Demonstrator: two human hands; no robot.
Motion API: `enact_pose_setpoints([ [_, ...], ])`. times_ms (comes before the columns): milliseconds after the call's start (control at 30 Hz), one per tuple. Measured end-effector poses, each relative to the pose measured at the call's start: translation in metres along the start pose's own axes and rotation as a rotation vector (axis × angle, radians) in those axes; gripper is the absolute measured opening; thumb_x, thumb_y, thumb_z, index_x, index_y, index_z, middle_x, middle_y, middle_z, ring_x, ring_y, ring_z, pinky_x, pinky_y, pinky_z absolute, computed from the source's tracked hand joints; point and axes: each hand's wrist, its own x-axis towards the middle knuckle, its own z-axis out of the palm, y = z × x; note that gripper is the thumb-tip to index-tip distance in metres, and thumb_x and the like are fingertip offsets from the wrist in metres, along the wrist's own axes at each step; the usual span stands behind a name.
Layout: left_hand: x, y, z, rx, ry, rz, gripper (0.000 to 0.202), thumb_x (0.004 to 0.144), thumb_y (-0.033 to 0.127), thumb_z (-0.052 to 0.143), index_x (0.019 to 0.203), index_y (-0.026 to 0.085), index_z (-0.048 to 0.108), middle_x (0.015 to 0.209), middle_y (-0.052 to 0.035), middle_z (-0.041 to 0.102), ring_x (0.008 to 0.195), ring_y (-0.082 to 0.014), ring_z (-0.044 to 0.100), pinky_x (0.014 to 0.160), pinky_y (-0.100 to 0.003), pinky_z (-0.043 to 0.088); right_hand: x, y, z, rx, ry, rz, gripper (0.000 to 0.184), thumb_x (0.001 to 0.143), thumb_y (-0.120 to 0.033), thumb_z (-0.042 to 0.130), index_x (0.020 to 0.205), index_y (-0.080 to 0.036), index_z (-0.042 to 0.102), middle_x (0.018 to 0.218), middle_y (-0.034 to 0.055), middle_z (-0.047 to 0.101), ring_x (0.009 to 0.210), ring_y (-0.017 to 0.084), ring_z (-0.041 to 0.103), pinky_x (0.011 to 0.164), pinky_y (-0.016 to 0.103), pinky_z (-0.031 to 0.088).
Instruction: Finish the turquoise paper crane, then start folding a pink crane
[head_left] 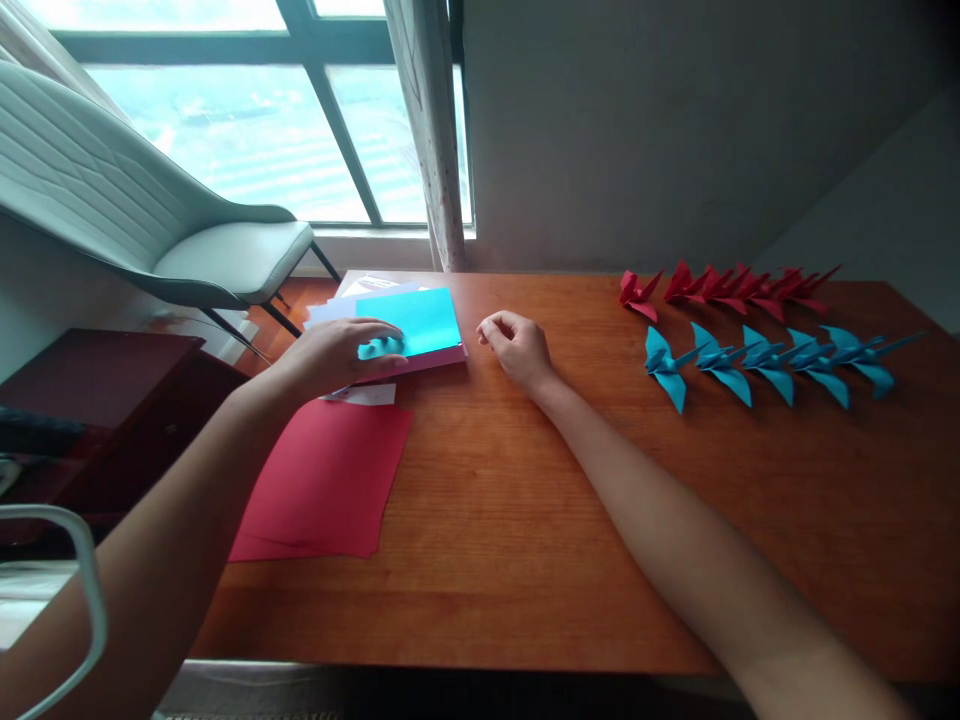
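A stack of coloured paper [416, 325] with a cyan sheet on top lies at the far left of the wooden table [525, 520]. My left hand [341, 352] rests on the stack's near left corner, fingers curled over the cyan sheet's edge and lifting it a little. My right hand [516, 345] lies on the table just right of the stack, fingers loosely curled with nothing visible in them. A red sheet [322, 480] lies flat nearer to me, under my left forearm.
A row of red paper cranes [724, 285] and a row of blue paper cranes [776, 362] sit at the far right of the table. A white chair [150, 210] stands by the window at left. A dark cabinet [97, 390] is beside the table's left edge.
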Motion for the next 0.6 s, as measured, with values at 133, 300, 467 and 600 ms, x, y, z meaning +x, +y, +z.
enact_pose_setpoints([
  [133, 0.0001, -0.0007, -0.0017, -0.051, 0.027, -0.009, 0.051, 0.089, 0.065, 0.051, 0.116, 0.026, 0.071, 0.119, -0.0046, 0.074, 0.103, -0.0233, 0.069, 0.084, -0.03, 0.047, -0.0003, -0.0009, -0.0001, -0.006, -0.005, 0.0, 0.025, 0.09, -0.035, 0.053, 0.072, -0.022, 0.065, 0.074, -0.0007, 0.071, 0.071, 0.015, 0.063, 0.069, 0.028, 0.043],
  [300, 0.0015, -0.0018, -0.0039, -0.134, 0.012, 0.014, 0.05, 0.089, 0.063, 0.052, 0.112, 0.024, 0.072, 0.114, -0.0064, 0.075, 0.095, -0.0213, 0.07, 0.082, -0.03, 0.049, -0.0006, -0.0012, -0.0008, -0.02, -0.012, 0.001, 0.025, 0.09, -0.034, 0.054, 0.071, -0.022, 0.066, 0.073, -0.0009, 0.071, 0.071, 0.015, 0.062, 0.069, 0.028, 0.043],
  [467, 0.0014, 0.0001, -0.0028, -0.14, 0.046, -0.014, 0.051, 0.088, 0.063, 0.054, 0.113, 0.022, 0.072, 0.112, -0.0082, 0.075, 0.09, -0.0205, 0.07, 0.079, -0.029, 0.049, -0.0007, -0.0006, -0.0006, -0.032, -0.023, -0.011, 0.026, 0.09, -0.034, 0.054, 0.071, -0.022, 0.066, 0.072, -0.0012, 0.07, 0.069, 0.015, 0.061, 0.068, 0.028, 0.041],
  [600, 0.0013, 0.0005, -0.0002, -0.098, 0.065, -0.013, 0.047, 0.092, 0.06, 0.049, 0.112, 0.023, 0.072, 0.114, -0.0067, 0.075, 0.096, -0.0215, 0.07, 0.082, -0.03, 0.049, -0.0006, 0.0, -0.0002, -0.045, -0.032, -0.022, 0.026, 0.09, -0.034, 0.054, 0.071, -0.022, 0.066, 0.073, -0.0009, 0.07, 0.07, 0.015, 0.06, 0.067, 0.028, 0.04],
])
